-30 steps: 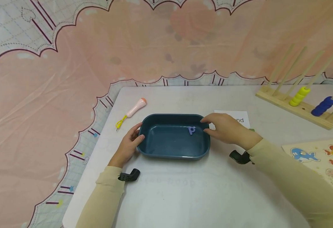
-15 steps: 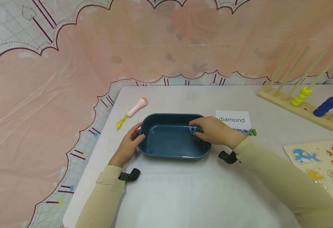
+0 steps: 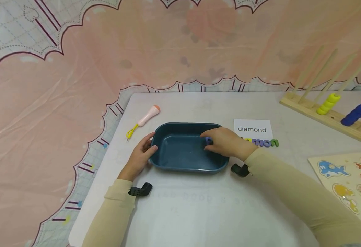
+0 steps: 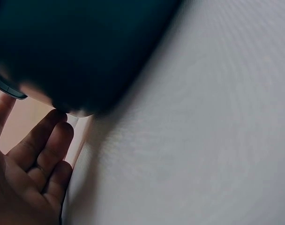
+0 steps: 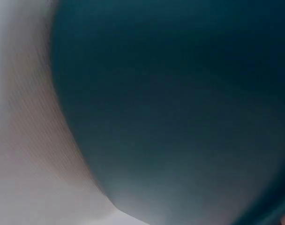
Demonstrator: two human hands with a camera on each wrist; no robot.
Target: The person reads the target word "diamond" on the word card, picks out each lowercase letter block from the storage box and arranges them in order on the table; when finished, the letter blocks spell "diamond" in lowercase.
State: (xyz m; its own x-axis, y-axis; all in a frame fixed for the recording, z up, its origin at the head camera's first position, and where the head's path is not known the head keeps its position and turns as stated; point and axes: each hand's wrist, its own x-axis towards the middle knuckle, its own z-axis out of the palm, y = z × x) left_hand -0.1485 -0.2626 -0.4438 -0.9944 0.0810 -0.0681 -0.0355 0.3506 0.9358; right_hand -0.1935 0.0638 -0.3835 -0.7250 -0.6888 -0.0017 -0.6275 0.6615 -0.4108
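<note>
A dark teal rectangular tray [image 3: 180, 154] sits on the white table. My left hand [image 3: 137, 157] grips its left end, thumb over the rim and fingers outside; in the left wrist view the fingers [image 4: 56, 150] lie against its outer wall. My right hand [image 3: 225, 141] reaches over the right end into the tray. Its thumb and forefinger are spread, with a small purple letter [image 3: 209, 140] showing between them. Part of that letter is covered by the hand. The right wrist view is mostly filled by the tray's wall [image 5: 156, 117].
Behind the right hand lie a "diamond" card [image 3: 252, 129] and a row of coloured letters [image 3: 266, 143], partly hidden. A pink toy microphone [image 3: 148, 116] lies back left. A wooden bead rack [image 3: 325, 116] and sea-animal puzzle board [image 3: 325, 161] stand at the right.
My right hand has moved left from the tray's right rim to around the purple letter inside, uncovering the card and several letters. The left hand and tray have stayed put.
</note>
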